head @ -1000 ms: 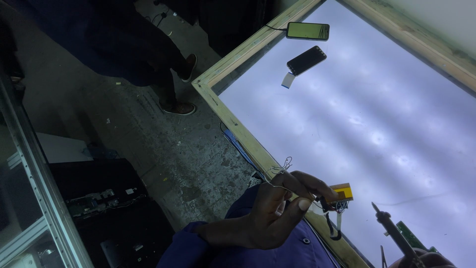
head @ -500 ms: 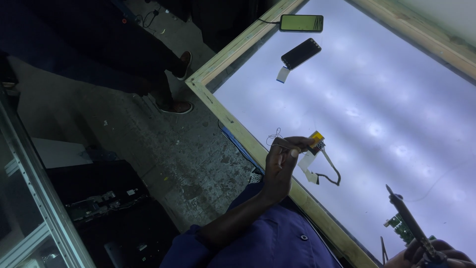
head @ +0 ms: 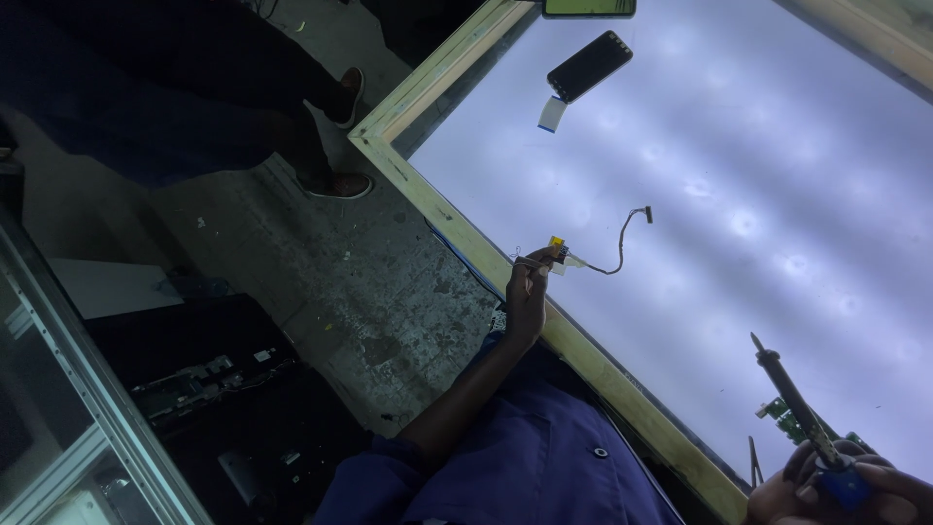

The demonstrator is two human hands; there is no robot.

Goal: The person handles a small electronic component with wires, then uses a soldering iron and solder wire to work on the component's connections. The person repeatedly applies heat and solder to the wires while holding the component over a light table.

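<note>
Cable connector [head: 558, 247] pinched shut in my left hand [head: 526, 292] above wooden frame [head: 466, 231]; right hand [head: 841, 481] clasps soldering iron [head: 789, 397]. I judge positioning step; next needs steady tip.

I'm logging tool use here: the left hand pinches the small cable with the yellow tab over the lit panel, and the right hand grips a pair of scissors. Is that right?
Not quite. In the head view the right hand grips a soldering iron, tip pointing up, not scissors. The left hand does pinch the small cable with the yellow tab over the lit panel.
</note>
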